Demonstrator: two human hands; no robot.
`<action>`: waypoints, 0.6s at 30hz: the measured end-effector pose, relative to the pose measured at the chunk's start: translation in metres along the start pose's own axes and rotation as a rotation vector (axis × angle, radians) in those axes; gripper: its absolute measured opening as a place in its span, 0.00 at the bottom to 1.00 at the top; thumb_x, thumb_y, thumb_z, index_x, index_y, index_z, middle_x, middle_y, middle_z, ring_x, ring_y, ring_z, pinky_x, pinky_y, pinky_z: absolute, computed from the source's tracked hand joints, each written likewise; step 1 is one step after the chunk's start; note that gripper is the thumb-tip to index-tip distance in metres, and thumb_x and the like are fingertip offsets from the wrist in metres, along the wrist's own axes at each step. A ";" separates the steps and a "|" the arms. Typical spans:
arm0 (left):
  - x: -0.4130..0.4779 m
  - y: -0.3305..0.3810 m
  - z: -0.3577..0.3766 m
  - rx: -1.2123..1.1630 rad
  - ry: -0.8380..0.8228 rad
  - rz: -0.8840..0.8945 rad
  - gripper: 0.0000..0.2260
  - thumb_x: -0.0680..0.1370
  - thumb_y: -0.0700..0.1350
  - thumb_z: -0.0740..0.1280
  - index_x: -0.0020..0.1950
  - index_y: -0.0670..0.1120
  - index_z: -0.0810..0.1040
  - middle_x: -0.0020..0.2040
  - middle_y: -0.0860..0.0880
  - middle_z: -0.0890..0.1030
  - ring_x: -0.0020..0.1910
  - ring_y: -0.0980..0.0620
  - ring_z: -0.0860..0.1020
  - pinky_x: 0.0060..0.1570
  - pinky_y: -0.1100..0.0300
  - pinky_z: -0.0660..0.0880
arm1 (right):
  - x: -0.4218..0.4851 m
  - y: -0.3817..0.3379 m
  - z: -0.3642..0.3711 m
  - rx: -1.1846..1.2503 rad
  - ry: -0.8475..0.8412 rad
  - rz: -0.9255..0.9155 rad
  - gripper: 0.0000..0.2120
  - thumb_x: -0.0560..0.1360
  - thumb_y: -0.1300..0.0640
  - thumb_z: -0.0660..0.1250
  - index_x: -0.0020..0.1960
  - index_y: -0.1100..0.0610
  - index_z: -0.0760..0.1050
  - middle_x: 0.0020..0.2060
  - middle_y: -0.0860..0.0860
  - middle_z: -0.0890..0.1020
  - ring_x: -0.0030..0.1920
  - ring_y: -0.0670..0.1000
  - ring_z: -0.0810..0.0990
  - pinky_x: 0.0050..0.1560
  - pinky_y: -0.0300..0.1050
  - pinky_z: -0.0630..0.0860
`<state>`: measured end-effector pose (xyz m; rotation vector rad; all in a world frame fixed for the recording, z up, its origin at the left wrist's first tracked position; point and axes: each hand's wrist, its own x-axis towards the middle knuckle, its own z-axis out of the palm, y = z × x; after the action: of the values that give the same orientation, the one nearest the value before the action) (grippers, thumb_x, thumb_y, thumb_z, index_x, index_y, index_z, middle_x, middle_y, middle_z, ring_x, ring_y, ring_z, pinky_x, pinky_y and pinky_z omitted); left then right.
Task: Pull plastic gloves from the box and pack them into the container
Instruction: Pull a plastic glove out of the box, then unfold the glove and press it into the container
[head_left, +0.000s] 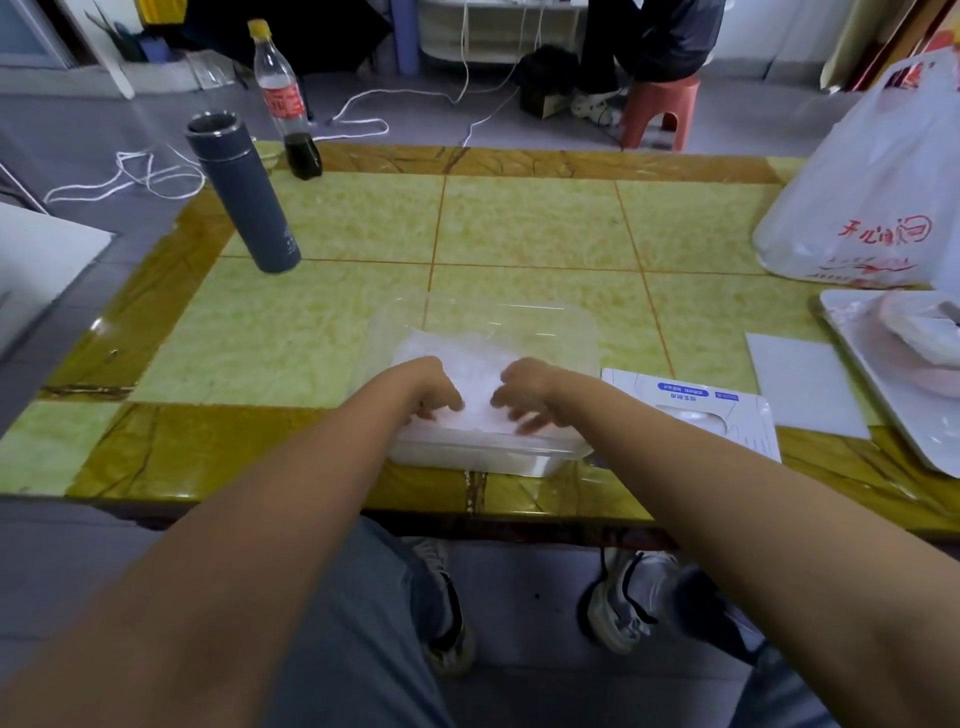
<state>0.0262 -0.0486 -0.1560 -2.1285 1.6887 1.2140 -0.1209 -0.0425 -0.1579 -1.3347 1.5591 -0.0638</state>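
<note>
A clear plastic container (587, 332) sits near the table's front edge, filled with a white pile of plastic gloves (472, 358). My left hand (434, 389) and my right hand (524, 397) are both over the pile inside the container, fingers bent down and pressing on the gloves. Just to the right of the container lies the flat white and blue glove box (696, 410), its oval opening facing up. The near part of the pile is hidden under my hands.
A grey thermos (244, 195) and a soda bottle (283, 98) stand at the far left. A white plastic bag (867, 192), a white tray (883, 374) and a white sheet (800, 384) occupy the right side. A person sits on a pink stool (657, 111) beyond the table.
</note>
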 end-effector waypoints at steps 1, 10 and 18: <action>-0.006 0.002 -0.001 -0.087 0.062 0.019 0.17 0.78 0.45 0.68 0.63 0.37 0.71 0.58 0.40 0.78 0.50 0.44 0.80 0.45 0.52 0.77 | -0.007 -0.001 -0.005 0.075 0.072 -0.087 0.15 0.78 0.65 0.64 0.65 0.65 0.72 0.53 0.59 0.78 0.44 0.53 0.78 0.47 0.48 0.80; -0.063 0.058 -0.004 -0.134 0.541 0.314 0.07 0.77 0.45 0.63 0.45 0.42 0.78 0.42 0.46 0.81 0.41 0.44 0.79 0.42 0.54 0.76 | -0.071 0.028 -0.065 0.310 0.422 -0.381 0.11 0.77 0.67 0.58 0.48 0.60 0.79 0.35 0.52 0.80 0.31 0.48 0.77 0.31 0.36 0.71; -0.076 0.159 0.094 -0.198 0.257 0.673 0.06 0.76 0.43 0.65 0.51 0.44 0.79 0.48 0.44 0.82 0.45 0.44 0.79 0.45 0.56 0.74 | -0.076 0.147 -0.099 0.105 0.678 -0.064 0.07 0.77 0.58 0.65 0.43 0.57 0.79 0.40 0.54 0.81 0.41 0.54 0.79 0.40 0.43 0.72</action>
<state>-0.1602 0.0069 -0.1120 -1.9370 2.6401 1.3380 -0.3042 0.0168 -0.1530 -1.3500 2.0304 -0.6900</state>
